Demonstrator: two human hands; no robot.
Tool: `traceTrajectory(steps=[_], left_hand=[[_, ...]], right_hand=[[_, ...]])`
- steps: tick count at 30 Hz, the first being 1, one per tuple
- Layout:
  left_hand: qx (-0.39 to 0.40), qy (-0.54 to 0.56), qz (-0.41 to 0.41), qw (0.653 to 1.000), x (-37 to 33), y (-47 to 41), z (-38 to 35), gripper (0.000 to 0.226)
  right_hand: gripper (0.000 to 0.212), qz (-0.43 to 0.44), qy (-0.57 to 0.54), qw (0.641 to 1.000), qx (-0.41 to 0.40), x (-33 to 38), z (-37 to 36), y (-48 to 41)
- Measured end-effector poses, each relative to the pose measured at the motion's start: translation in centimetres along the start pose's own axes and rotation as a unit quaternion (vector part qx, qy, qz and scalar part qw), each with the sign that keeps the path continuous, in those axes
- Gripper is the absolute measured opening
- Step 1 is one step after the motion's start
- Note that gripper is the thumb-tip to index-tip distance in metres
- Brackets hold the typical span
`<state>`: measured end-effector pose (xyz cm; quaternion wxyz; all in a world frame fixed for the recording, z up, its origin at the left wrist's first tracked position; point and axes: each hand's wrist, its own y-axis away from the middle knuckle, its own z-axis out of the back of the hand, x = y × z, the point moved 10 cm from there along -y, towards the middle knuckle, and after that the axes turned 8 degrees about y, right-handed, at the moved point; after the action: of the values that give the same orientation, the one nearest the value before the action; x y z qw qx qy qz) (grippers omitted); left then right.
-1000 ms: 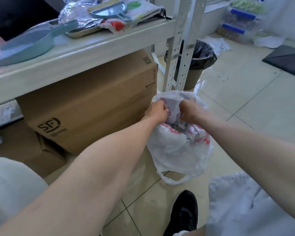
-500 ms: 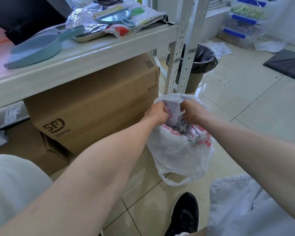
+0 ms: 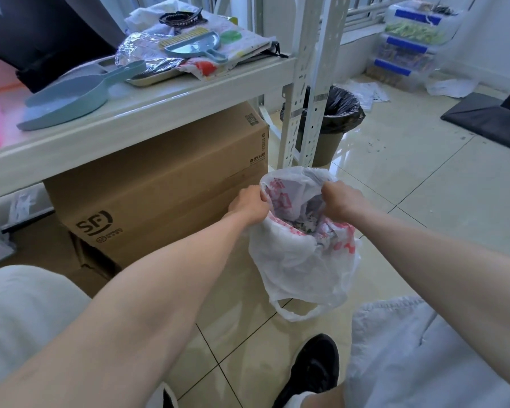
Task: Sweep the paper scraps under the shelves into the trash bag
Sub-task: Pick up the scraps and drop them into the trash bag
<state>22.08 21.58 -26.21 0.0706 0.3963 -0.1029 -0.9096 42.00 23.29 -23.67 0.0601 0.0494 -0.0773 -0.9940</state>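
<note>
The trash bag (image 3: pixel 301 260) is a thin, white, see-through plastic carrier with red print smeared across its crumpled sides, and one loop handle (image 3: pixel 295 312) droops from its lower end toward the tiles. It hangs between the person's two outstretched arms, just in front of the right end of the big cardboard box (image 3: pixel 165 184) that sits under the shelf (image 3: pixel 130 122), and just below the pale perforated upright (image 3: pixel 304 83) of the rack. Whether its bottom touches the floor (image 3: pixel 424 201) I cannot tell. The left hand (image 3: pixel 248 206) has its fingers curled tight on the left rim of the mouth, and the right hand (image 3: pixel 340 198) is bunched around the right rim, so the opening is pulled apart between them. Down in the mouth lies a wad of crumpled paper scraps (image 3: pixel 306 222), whitish with dark and red flecks. Up on the shelf lie a blue dustpan (image 3: pixel 71 98) and a smaller blue pan with a brush (image 3: pixel 195 47). Behind the upright stands a bin with a black liner (image 3: pixel 336 113), loose sheets (image 3: pixel 365 94) lying on the floor near it. A black shoe (image 3: pixel 312 369) rests on the tiles below the bag.
</note>
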Motion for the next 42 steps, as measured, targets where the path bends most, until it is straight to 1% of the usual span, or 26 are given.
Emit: traceTrajectory(steps=[4, 6, 8, 9, 11, 14, 16, 20, 24, 26, 30, 34, 38, 42], left_hand=[[-0.011, -0.013, 0.033, 0.999, 1.6, 0.2, 1.1, 0.017], [-0.011, -0.007, 0.053, 0.999, 2.5, 0.4, 1.3, 0.019], [0.000, 0.009, 0.077, 0.997, 3.4, 0.3, 0.9, 0.035], [0.006, 0.020, 0.089, 0.996, 3.8, 0.2, 0.5, 0.042], [0.014, 0.038, 0.108, 0.993, 4.4, 0.1, -0.2, 0.046], [0.031, 0.044, 0.106, 0.993, 4.3, 0.1, -1.4, 0.047], [0.039, 0.045, 0.104, 0.993, 4.2, 0.2, -2.1, 0.048], [0.048, 0.065, 0.121, 0.989, 4.3, 0.2, -3.2, 0.040], [0.031, 0.110, 0.139, 0.984, 4.3, -0.1, -3.8, 0.028], [0.018, 0.121, 0.137, 0.983, 4.2, -0.4, -3.9, 0.028], [-0.016, 0.125, 0.125, 0.984, 3.9, -1.2, -3.8, 0.032], [-0.024, 0.131, 0.123, 0.983, 3.8, -1.9, -3.7, 0.031], [-0.035, 0.113, 0.116, 0.986, 4.0, -1.7, -3.0, 0.032], [-0.040, 0.103, 0.109, 0.988, 3.4, -1.0, -0.8, 0.034]], right_hand=[[0.023, -0.045, 0.060, 0.997, 0.004, -1.8, 0.5, 1.0], [0.018, -0.071, 0.070, 0.995, 0.023, -2.8, 0.0, 1.3], [0.007, -0.088, 0.054, 0.994, 0.045, -3.6, -0.9, 1.2], [0.005, -0.090, 0.042, 0.994, 0.056, -3.9, -1.4, 1.2], [0.007, -0.091, 0.014, 0.993, 0.080, -4.0, -2.4, 1.2], [0.018, -0.084, -0.023, 0.991, 0.100, -3.4, -3.6, 1.4], [0.021, -0.075, -0.016, 0.993, 0.090, -3.1, -3.9, 1.4], [0.036, -0.055, -0.011, 0.996, 0.063, -2.8, -4.0, 1.2], [0.036, -0.054, -0.031, 0.996, 0.066, -2.8, -4.1, 0.9], [0.038, -0.056, -0.038, 0.996, 0.055, -2.9, -4.0, 0.6], [0.032, -0.071, -0.052, 0.995, 0.042, -3.3, -3.9, -0.2], [0.026, -0.107, -0.026, 0.994, 0.028, -4.1, -3.4, -0.7], [0.024, -0.132, 0.009, 0.991, 0.015, -4.3, -2.6, -0.6], [0.014, -0.145, 0.013, 0.989, 0.011, -4.1, -0.4, 0.0]])
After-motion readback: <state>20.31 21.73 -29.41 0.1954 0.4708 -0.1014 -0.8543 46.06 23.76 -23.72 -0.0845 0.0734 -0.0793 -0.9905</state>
